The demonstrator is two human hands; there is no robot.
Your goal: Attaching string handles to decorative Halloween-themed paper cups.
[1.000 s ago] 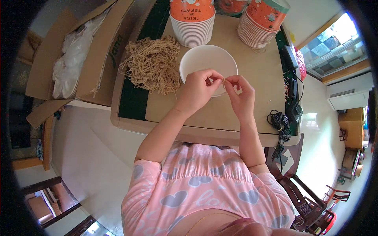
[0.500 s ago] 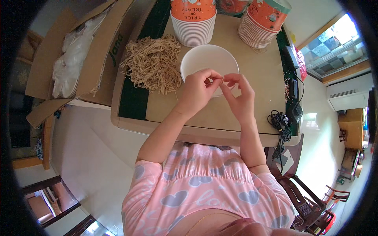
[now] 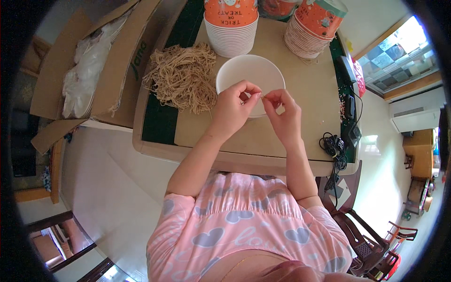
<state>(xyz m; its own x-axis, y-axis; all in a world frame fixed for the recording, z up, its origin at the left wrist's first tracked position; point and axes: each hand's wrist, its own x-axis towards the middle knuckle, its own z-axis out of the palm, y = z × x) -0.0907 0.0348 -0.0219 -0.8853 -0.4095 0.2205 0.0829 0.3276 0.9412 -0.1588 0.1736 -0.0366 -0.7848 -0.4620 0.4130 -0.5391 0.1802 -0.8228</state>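
Observation:
My left hand (image 3: 235, 106) and my right hand (image 3: 284, 115) are raised in front of and over a white paper bucket (image 3: 249, 70), whose open mouth faces up. Thumb and forefinger are pinched together on each hand, with the fingertips close but a little apart. Between them shows what looks like a short bit of thin tan twine, too small to make out fully. A loose, tangled heap of tan twine (image 3: 181, 77) lies left of the bucket. My hands cover the bucket's near rim.
Behind stands a tall stack of orange-and-white paper buckets (image 3: 230, 30). Another stack (image 3: 310, 33), hung with twine, is at the back right. An open cardboard box (image 3: 115, 61) with white plastic-wrapped contents sits left. Black cables (image 3: 334, 145) hang over the table's right edge.
My fingertips, which were touching or nearly so, have drawn slightly apart. The left hand has shifted a little left; the white bucket and twine heap appear unmoved.

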